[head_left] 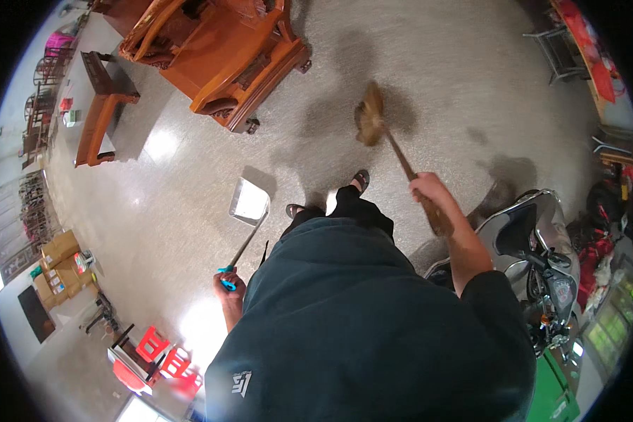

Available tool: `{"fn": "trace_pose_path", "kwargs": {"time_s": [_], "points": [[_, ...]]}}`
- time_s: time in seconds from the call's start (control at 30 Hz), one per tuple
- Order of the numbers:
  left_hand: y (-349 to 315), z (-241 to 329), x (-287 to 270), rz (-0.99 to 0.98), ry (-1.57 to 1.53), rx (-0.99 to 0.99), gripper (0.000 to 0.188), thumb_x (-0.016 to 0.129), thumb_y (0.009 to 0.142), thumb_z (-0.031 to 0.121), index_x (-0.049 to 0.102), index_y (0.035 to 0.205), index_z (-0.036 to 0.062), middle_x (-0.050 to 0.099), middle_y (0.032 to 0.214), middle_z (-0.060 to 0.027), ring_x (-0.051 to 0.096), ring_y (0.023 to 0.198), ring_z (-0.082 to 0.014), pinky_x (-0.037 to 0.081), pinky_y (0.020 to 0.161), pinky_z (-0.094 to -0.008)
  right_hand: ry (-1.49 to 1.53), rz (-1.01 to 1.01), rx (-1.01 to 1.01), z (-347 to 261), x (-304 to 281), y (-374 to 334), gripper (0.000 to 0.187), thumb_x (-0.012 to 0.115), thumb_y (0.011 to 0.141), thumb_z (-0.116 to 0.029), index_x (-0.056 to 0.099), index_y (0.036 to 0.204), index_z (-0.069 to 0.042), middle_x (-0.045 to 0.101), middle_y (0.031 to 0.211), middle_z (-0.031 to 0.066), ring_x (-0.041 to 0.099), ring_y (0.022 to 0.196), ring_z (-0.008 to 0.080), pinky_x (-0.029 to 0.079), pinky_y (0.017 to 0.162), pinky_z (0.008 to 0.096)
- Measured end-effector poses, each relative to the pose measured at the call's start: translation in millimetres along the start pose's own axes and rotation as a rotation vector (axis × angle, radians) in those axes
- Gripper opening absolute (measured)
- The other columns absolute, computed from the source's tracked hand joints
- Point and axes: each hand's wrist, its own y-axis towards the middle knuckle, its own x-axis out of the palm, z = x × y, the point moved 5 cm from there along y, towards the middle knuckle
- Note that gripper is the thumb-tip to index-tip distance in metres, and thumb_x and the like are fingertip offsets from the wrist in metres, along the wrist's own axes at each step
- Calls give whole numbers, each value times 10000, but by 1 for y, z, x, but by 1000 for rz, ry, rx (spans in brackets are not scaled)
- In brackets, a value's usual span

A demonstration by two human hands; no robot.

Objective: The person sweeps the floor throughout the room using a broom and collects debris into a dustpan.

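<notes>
My left hand (230, 283) is wrapped round the blue-ended handle of a long-handled dustpan (250, 202). The pale pan hangs or rests ahead of my left foot; I cannot tell whether it touches the floor. My right hand (431, 188) grips the wooden handle of a broom (402, 156). Its brown bristle head (371, 116) is out in front of me, a little right of my feet, blurred by motion. My sandalled feet stand between the two tools.
A carved wooden armchair (221, 56) stands ahead on the left, with a glass-topped wooden table (100, 105) beyond it. A motorcycle (541, 260) is close on my right. Cardboard boxes (62, 264) and red stools (152, 344) are at the left. A red-covered table (589, 53) stands far right.
</notes>
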Motion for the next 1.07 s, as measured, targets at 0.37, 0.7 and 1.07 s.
{"fn": "trace_pose_path", "kwargs": {"time_s": [0.37,0.7,1.07], "points": [[18,-25,8,-8,269,0,199,518,764,204,501,769,6,443,511,53,424,414,-61,331,380,-206,346,-296,109,-27,99,-25,184,524,773,-96,553,939,-22,522,636,24,478,479,86,380,395,241],[74,-29,36,-87,403,-147,212,524,781,226,434,596,177,458,502,58,461,411,-84,367,369,-219,259,-175,221,13,116,-29,182,533,771,-226,543,643,-98,510,539,-3,457,416,104,367,386,255],[118,-30,62,-78,414,40,159,600,818,158,510,719,72,498,601,-51,476,475,-160,401,425,-291,-556,-29,148,63,103,-153,372,648,768,-331,660,870,26,637,813,119,591,729,225,447,661,373]]}}
